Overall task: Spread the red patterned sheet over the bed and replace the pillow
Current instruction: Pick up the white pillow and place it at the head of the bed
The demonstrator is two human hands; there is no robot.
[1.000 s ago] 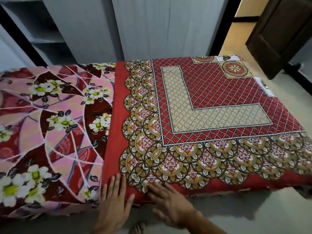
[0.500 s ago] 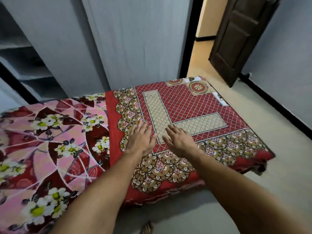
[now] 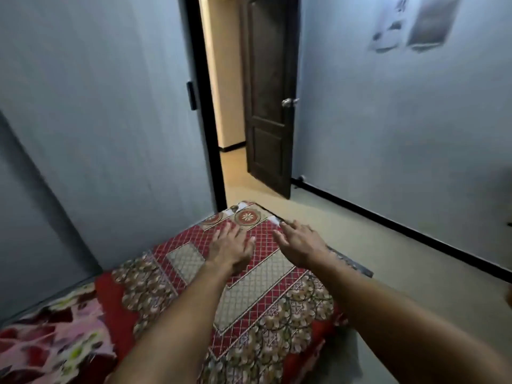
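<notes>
The red patterned sheet (image 3: 257,295) lies folded over the right part of the bed, with a lattice centre and a scalloped border. My left hand (image 3: 231,245) rests flat on it near the far end, fingers spread. My right hand (image 3: 300,241) is flat beside it, fingers apart, close to the sheet's far right edge. Both arms stretch forward over the sheet. At the lower left a pink floral cover (image 3: 55,333) shows on the uncovered part of the bed. No pillow is in view.
A grey wall (image 3: 97,120) runs along the bed's far side. An open dark wooden door (image 3: 270,106) and doorway stand beyond the bed's end. Beige floor (image 3: 401,273) lies to the right, with a black skirting along the right wall.
Both hands slid from the near edge across the sheet to its far end. My view lifted and turned right toward the doorway.
</notes>
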